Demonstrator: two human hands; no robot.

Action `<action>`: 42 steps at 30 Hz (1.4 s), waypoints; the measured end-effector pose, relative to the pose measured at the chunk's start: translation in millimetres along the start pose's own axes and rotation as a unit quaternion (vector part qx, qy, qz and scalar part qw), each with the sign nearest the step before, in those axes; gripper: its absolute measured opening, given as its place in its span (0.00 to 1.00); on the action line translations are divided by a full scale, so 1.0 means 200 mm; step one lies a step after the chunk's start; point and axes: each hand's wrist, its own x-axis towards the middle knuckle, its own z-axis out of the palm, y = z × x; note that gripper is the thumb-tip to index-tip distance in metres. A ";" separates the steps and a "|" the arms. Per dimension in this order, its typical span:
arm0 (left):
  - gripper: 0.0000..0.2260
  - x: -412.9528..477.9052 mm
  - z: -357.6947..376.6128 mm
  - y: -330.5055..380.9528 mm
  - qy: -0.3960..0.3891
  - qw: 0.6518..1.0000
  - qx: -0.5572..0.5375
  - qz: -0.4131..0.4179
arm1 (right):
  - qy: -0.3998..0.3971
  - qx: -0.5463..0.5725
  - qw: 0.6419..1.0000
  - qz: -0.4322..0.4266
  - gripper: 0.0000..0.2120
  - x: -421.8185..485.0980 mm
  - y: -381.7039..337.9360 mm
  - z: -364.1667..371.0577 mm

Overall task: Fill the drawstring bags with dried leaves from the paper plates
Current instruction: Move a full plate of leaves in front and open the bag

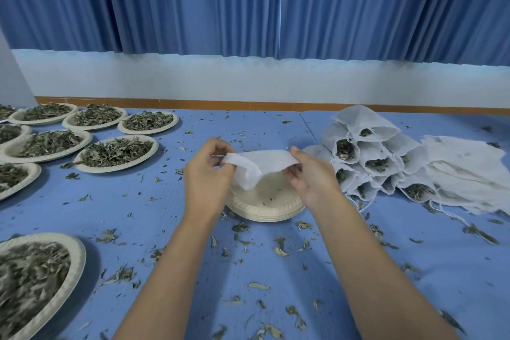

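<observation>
Full paper plates of dried leaves (116,153) are sitting far left, with one more heaped plate (36,279) at the near-left edge, all well apart from the hands. The left hand (205,174) is pinching the left end of an empty white drawstring bag (256,164), fingers curled on the cloth. The bag is hanging in the air, stretched between both hands just above a stack of empty paper plates (265,210). The right hand (311,179) is pinching the bag's right end, thumb on top. The mouth looks only partly opened, so the likely step is spreading it. Risks: the thin cloth is sagging in the middle, so the mouth could fall closed once one hand lets go to fetch leaves. The full plates are a long reach to the left, so leaves could spill on the way; loose leaves (278,250) are already littering the blue table cover (154,215). A heaped plate could also tip if lifted by the rim with one hand. On the right, filled bags (367,157) are lying stacked with open mouths showing leaves, so a bump from the right forearm could topple them. Flat empty bags (469,174) are lying far right.
</observation>
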 end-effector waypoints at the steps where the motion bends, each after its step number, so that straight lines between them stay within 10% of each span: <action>1: 0.15 0.00 0.00 0.00 0.032 0.999 0.021 0.007 | 0.010 -0.010 0.999 -0.035 0.06 -0.01 0.00 0.01; 5: 0.06 0.01 -0.01 0.00 0.125 0.971 0.194 0.068 | -0.044 -0.274 0.932 -0.232 0.18 -0.09 0.01 0.04; 10: 0.05 0.01 -0.01 -0.02 0.096 0.971 0.212 0.059 | -0.141 -0.550 0.757 -0.323 0.16 -0.16 0.13 0.13; 21: 0.12 0.00 -0.02 -0.03 0.044 0.949 0.302 0.080 | 0.000 -0.570 0.726 -0.384 0.07 -0.15 0.17 0.16; 25: 0.16 0.06 -0.06 -0.09 0.062 0.948 0.311 0.029 | -0.071 -0.542 0.749 -0.373 0.10 -0.13 0.23 0.28; 30: 0.16 0.22 -0.23 -0.21 0.203 0.959 0.152 -0.123 | -0.208 -0.306 0.919 -0.136 0.21 -0.08 0.35 0.52; 42: 0.20 0.48 -0.46 -0.45 0.342 0.913 0.073 -0.209 | -0.269 -0.218 0.927 0.144 0.17 0.16 0.76 0.96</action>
